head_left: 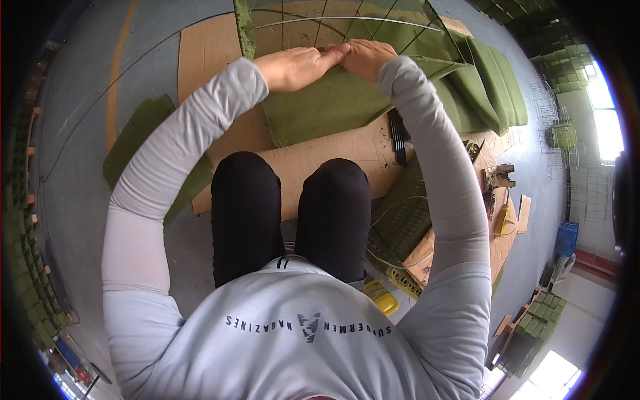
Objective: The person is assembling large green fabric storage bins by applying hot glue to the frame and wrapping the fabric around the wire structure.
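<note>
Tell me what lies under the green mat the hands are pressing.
Brown cardboard lies under the green mat, on the grey floor. Both hands, left hand and right hand, press its upper edge. The rest is covered.

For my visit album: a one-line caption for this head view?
Both hands, left and right, press a green mat against a wire frame over cardboard.

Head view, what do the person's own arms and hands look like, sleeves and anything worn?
Both arms wear long, close-fitting light grey sleeves reaching the wrists, part of a light grey top with dark printing on its front. The left hand and right hand are bare: no gloves. No rings or watch can be made out.
</note>
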Motion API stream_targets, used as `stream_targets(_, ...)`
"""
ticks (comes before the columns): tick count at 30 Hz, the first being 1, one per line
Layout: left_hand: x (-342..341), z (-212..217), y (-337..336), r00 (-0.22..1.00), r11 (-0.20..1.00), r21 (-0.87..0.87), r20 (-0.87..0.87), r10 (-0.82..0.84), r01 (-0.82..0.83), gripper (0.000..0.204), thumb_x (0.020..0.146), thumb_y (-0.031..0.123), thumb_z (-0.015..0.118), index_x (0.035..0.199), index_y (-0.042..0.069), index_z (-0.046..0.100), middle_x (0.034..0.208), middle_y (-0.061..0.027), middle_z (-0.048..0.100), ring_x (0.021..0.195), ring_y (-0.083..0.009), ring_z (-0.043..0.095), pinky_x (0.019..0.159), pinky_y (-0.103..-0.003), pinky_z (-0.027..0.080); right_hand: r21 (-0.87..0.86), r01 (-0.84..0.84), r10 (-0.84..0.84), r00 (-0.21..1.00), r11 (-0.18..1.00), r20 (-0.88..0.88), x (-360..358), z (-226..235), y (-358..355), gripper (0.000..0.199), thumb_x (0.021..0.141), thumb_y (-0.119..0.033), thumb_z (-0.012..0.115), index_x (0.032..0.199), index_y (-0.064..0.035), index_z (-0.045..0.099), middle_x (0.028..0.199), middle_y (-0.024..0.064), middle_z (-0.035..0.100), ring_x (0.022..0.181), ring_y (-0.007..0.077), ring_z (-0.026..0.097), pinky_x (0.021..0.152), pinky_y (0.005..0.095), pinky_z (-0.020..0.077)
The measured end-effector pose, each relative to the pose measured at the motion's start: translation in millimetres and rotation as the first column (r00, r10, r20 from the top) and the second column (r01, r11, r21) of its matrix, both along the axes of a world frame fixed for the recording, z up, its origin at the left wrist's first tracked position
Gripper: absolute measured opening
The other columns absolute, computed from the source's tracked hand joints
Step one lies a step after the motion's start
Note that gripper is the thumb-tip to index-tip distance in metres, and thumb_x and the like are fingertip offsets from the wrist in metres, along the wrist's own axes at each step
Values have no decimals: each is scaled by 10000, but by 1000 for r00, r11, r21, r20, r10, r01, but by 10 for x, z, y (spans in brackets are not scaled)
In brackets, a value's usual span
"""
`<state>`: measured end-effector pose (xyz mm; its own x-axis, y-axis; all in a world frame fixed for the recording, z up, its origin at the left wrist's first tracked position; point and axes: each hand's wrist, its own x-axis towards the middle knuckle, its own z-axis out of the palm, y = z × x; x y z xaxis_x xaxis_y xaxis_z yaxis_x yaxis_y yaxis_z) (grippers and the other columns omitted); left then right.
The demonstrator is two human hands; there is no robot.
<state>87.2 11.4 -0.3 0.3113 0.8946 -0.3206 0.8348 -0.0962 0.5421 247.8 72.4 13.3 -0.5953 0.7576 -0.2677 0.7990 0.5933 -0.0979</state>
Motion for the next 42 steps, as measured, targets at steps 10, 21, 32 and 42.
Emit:
stream_targets(10,127,261,-98,929,732,579,294,224,-359,563,959,499,428,1161,8,616,1132,-218,629,1068,-349,588,883,-407,469,129,384,-166,647,914,-745,35,-167,192,304,887,-267,550,1108,-71,625,997,166,655,956,363,612,870,402,486)
stream_targets(21,447,13,-208,983,756,652,-168,73,55,664,953,579,353,921,-41,591,716,-186,651,687,-334,657,686,-443,526,394,-56,205,916,917,-345,510,-142,-260,283,916,-305,487,944,-72,645,913,157,674,875,325,639,756,429,496)
stream_targets(32,-5,-27,-191,966,666,724,-257,19,179,566,923,541,470,915,0,639,596,-158,620,591,-317,649,618,-410,533,-119,22,-21,1000,993,7,-179,80,94,509,996,-434,270,1035,-70,622,1037,130,659,1001,326,619,890,419,465)
stream_targets(42,82,-47,-382,978,691,708,-209,13,142,670,942,569,384,1192,-23,573,982,-230,656,969,-342,637,873,-445,488,154,102,-85,990,983,-115,276,-117,-410,610,982,-501,278,940,-64,701,910,193,686,907,343,653,812,425,501)
